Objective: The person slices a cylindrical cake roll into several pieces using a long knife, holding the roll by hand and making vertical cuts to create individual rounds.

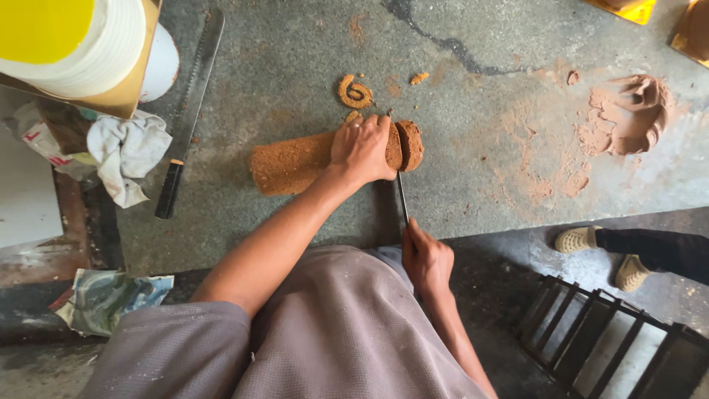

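Head view: the left hand (361, 150) lies palm-down on a brown log (295, 162) resting on the grey slab (473, 148), fingers curled over its right end. A slice (412, 145) stands just beside that end, the knife (402, 198) blade running down through the cut. The right hand (427, 258) is closed round the knife's handle, which is mostly hidden. A saw (188, 103) and rag (127, 151) lie to the left; what looks like brown powder (628, 114) lies well right.
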